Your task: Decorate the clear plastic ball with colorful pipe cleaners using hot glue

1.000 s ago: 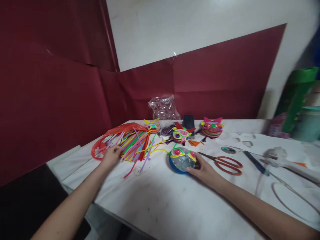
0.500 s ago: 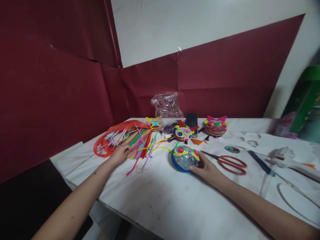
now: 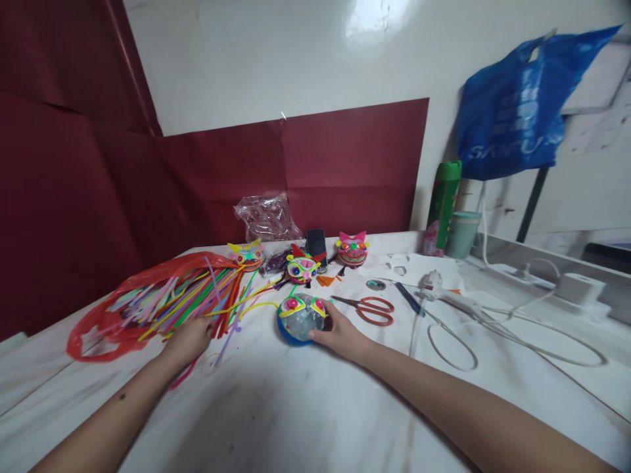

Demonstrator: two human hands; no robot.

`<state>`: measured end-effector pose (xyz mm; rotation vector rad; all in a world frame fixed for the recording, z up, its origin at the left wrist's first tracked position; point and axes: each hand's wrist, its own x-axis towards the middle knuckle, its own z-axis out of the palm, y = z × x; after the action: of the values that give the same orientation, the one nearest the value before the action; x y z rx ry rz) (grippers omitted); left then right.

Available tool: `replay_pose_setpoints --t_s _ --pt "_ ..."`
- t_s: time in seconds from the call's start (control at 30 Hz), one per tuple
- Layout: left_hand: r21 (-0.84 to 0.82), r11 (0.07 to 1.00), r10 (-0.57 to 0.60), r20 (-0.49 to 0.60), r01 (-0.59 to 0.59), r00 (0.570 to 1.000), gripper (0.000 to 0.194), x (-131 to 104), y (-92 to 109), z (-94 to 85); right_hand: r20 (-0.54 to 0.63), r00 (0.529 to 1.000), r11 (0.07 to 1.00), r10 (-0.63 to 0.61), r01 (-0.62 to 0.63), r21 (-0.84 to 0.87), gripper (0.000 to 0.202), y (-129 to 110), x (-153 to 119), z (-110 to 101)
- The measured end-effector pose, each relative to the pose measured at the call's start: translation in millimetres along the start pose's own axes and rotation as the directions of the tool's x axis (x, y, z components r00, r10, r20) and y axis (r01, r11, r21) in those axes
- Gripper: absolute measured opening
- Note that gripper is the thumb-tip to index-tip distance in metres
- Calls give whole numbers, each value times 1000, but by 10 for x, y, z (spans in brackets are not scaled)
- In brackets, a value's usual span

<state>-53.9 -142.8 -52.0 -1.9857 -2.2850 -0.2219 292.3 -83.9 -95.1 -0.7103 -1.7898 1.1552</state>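
Observation:
My right hand point(image 3: 335, 332) is closed on the right side of a round ornament point(image 3: 302, 316) with a blue rim, a clear bubbly face and pink eyes edged in yellow and green. At the front edge of a pile of colourful fuzzy sticks point(image 3: 190, 295), my left hand point(image 3: 194, 335) has its fingers together; what they hold, if anything, is too small to make out. A red plastic bag point(image 3: 93, 335) lies under and around the pile. Yellow sticks stretch from the pile toward the ornament.
Behind stand a yellow-eared head point(image 3: 249, 255), a red-horned head point(image 3: 302, 270) and a pink-eared head point(image 3: 352, 251). Orange-handled scissors point(image 3: 375, 310), a blue cutter point(image 3: 410, 299) and a glue gun point(image 3: 456, 301) with cables lie right. A green can point(image 3: 444, 197) and cup point(image 3: 463, 235) stand behind.
The view has swung to the right, bringing the blue hanging bag, the can and the cup into sight. My right hand remains on the ornament and my left hand remains by the sticks.

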Motion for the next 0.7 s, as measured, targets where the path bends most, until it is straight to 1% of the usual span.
replay_pose_setpoints --t_s 0.13,0.23,0.4,0.53,0.7 --pt "54 997 -56 37 54 998 19 7 20 -27 2 1000 1000 12 -12 -3 74 -6 -7 3" --pt "77 993 -97 43 94 994 17 -4 38 -41 -12 1000 1000 18 -19 -11 74 0 -4 1" --pt "49 989 -142 34 140 989 12 18 18 -13 -37 998 998 47 -49 -45 78 22 -1 -2" --pt "-43 983 -179 -19 178 984 10 60 -50 32 -44 998 998 36 -38 -58 76 45 -2 2" --pt "-260 945 -221 -63 198 973 14 41 -192 46 -20 999 997 40 -41 -70 77 74 -6 -2"
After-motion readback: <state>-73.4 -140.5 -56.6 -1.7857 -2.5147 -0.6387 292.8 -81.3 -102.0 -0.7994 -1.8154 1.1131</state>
